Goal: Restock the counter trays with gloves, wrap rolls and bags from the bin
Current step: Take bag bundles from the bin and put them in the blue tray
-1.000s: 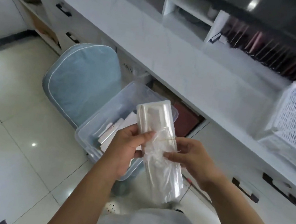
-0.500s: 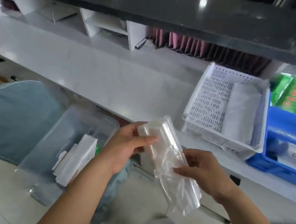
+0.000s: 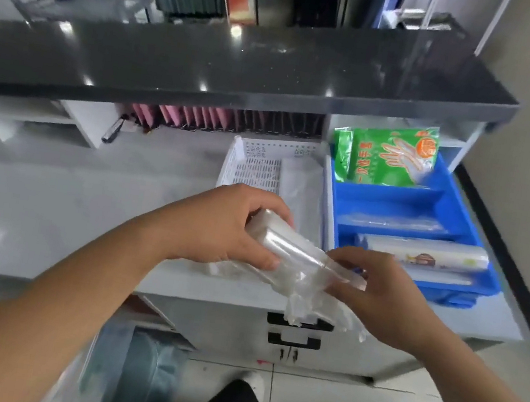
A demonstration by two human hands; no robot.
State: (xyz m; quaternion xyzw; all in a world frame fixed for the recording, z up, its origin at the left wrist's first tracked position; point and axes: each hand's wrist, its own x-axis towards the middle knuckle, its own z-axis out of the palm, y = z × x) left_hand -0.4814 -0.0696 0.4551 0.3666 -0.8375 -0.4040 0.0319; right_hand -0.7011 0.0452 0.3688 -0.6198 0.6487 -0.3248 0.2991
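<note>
— So, where is the bundle of clear plastic bags [image 3: 287, 252]?
— Over the near edge of the white bench [image 3: 49, 210], in front of the white perforated tray [image 3: 254, 171]. Left hand [image 3: 222, 225] grips its upper end; right hand [image 3: 380, 294] pinches the lower end.
— And right of that tray?
— A blue divided tray [image 3: 394, 199] holding a green glove pack [image 3: 387, 157] and a wrap roll [image 3: 421, 251].

Bright, glare on dark shelf [image 3: 242, 70]; blurred edges.

The perforated tray [image 3: 251, 168] sits on the counter [image 3: 50, 203] just left of the divided tray [image 3: 394, 199].
</note>
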